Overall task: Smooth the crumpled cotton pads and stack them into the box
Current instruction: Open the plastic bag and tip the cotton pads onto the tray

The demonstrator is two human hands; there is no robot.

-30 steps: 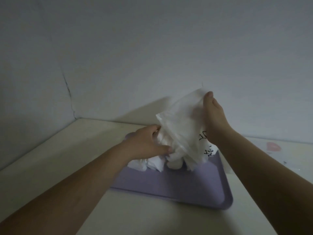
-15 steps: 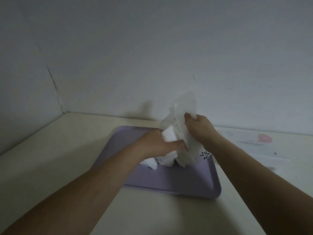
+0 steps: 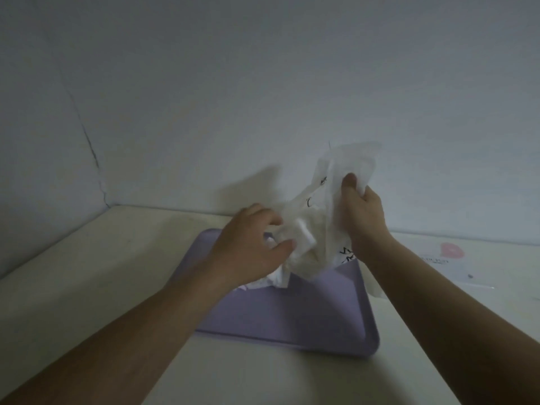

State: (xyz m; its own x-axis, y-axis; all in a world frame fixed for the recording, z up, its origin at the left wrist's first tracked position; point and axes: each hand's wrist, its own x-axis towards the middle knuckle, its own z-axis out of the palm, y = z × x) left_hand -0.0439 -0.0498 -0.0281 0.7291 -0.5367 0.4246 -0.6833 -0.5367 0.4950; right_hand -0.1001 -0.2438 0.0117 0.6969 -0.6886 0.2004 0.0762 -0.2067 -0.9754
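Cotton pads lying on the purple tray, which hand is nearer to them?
Left. The left hand is just over the cotton pads on the purple tray; the right hand is higher and to their right, pinching the plastic bag.

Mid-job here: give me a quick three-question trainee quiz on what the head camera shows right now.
1. True or false: the right hand pinches the plastic bag above the purple tray.
2. The cotton pads are mostly: A) stacked in a box; B) bunched at the bag's mouth, gripped by the left hand; C) on the floor.
3. Fill in: the sheet with the pink mark lies on the table to the tray's ____ side.
Key: 1 true; 2 B; 3 right.
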